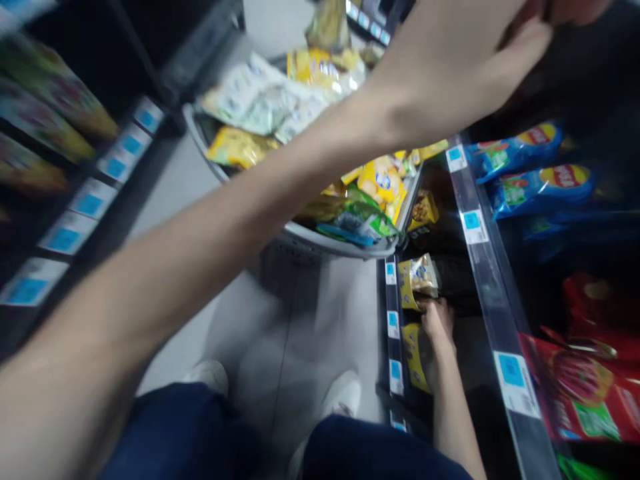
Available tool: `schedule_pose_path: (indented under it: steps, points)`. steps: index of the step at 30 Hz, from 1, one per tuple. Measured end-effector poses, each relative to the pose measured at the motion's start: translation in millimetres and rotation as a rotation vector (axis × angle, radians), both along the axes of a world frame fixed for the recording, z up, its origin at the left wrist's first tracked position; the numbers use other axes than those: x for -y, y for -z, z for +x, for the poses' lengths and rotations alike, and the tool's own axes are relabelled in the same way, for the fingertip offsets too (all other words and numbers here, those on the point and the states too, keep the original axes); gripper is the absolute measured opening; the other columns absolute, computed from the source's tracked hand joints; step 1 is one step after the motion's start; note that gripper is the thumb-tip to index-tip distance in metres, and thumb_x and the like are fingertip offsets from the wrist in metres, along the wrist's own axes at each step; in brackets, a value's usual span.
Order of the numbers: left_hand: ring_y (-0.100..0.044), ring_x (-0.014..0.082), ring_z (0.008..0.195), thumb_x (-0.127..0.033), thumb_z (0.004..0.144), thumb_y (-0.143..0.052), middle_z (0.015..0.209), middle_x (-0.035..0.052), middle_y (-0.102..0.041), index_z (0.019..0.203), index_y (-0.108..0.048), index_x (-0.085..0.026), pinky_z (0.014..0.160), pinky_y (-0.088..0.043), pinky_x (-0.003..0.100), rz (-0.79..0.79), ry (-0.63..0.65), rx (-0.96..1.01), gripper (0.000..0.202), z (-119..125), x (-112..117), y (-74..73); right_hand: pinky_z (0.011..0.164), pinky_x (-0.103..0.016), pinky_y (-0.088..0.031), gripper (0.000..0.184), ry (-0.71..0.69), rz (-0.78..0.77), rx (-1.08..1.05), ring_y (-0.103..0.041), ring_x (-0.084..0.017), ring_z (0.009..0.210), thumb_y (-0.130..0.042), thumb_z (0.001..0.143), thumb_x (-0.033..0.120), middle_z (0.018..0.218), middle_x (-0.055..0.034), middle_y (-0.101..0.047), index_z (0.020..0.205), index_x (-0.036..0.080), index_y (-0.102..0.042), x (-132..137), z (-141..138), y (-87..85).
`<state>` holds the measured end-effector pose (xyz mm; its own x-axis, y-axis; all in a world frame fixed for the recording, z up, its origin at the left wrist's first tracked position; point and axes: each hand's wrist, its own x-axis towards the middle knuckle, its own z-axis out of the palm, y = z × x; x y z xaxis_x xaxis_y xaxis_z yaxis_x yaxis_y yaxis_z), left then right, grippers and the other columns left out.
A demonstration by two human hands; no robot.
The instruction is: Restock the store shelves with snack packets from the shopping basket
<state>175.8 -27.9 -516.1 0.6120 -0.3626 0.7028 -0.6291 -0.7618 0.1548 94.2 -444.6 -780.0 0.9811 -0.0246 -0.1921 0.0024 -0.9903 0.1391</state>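
My left arm reaches across from the lower left, and my left hand (450,60) is at the upper right, above the upper shelf. Its fingers are blurred and partly cut off by the top edge, so what they touch is hidden. Low on the right, my right hand (439,315) is inside the lower shelf, fingers closed at the near end of a small pale-and-yellow snack packet (424,275). That packet sits by a yellow display box (407,285). A second yellow box (416,357) stands just nearer to me.
A grey-rimmed basket (340,250) full of snack bags stands in the aisle ahead. Blue chip bags (543,187) and red bags (590,387) lie on the upper right shelf. A left shelf edge (90,200) carries price tags. My shoes (343,393) are on the grey floor.
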Motion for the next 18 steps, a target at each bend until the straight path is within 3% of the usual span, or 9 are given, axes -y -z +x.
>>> schedule_pose_path:
  steps: [2, 4, 6, 9, 14, 18]
  points:
    - [-0.061, 0.0186, 0.12, -0.025, 0.082, 0.002, 0.111, -0.0023, -0.055, 0.083, -0.057, -0.009, 0.096, -0.041, 0.041, -0.229, -0.094, 0.111, 0.061, 2, -17, -5.4, 0.104, -0.047, -0.04, 0.039, -0.038, -0.113, -0.069, -0.053, -0.034, 0.122, -0.057, 0.079, 0.006, 0.106, -0.0159, -0.068, 0.109, 0.019, -0.078, -5, 4, -1.3]
    - [-0.066, 0.0172, 0.113, -0.013, 0.079, -0.028, 0.106, 0.0, -0.064, 0.098, -0.061, -0.013, 0.101, -0.05, 0.036, -0.389, -0.092, 0.162, 0.038, 5, -37, -5.7, 0.105, -0.048, -0.041, 0.04, -0.041, -0.137, -0.091, -0.055, -0.034, 0.125, -0.055, 0.08, 0.008, 0.113, -0.0162, -0.069, 0.11, 0.02, -0.078, -4, 7, 1.0]
    - [-0.066, 0.0205, 0.111, -0.004, 0.079, -0.044, 0.108, 0.0034, -0.067, 0.097, -0.059, -0.019, 0.103, -0.054, 0.038, -0.51, -0.119, 0.158, 0.028, 12, -58, -1.1, 0.102, -0.047, -0.046, 0.041, -0.044, -0.107, -0.069, -0.061, -0.033, 0.12, -0.053, 0.08, 0.009, 0.113, -0.0149, -0.072, 0.107, 0.022, -0.08, 2, 9, 7.5]
    - [-0.059, 0.0268, 0.123, -0.018, 0.09, -0.055, 0.119, 0.0065, -0.065, 0.104, -0.058, -0.023, 0.112, -0.047, 0.047, -0.612, -0.239, 0.099, 0.015, 27, -88, 12.5, 0.095, -0.047, -0.052, 0.04, -0.083, -0.035, 0.058, -0.067, -0.033, 0.111, -0.049, 0.082, 0.015, 0.107, -0.0128, -0.076, 0.104, 0.023, -0.081, 14, 9, 21.8]
    - [-0.05, 0.0336, 0.134, -0.039, 0.093, -0.054, 0.135, 0.0137, -0.056, 0.124, -0.057, -0.024, 0.119, -0.037, 0.054, -0.476, -0.559, -0.178, 0.034, 38, -119, 44.2, 0.093, -0.048, -0.057, 0.047, -0.221, 0.201, 0.27, -0.07, -0.032, 0.105, -0.036, 0.092, 0.031, 0.109, -0.0141, -0.076, 0.105, 0.016, -0.078, 18, 7, 33.7]
    - [-0.044, 0.0407, 0.142, -0.056, 0.093, -0.046, 0.152, 0.0213, -0.042, 0.142, -0.05, -0.02, 0.114, -0.04, 0.056, -0.222, -0.77, -0.658, 0.061, 30, -124, 65.2, 0.09, -0.049, -0.059, 0.052, -0.263, 0.318, 0.315, -0.071, -0.033, 0.105, -0.034, 0.094, 0.045, 0.107, -0.0139, -0.076, 0.102, 0.016, -0.077, 5, 6, 27.4]
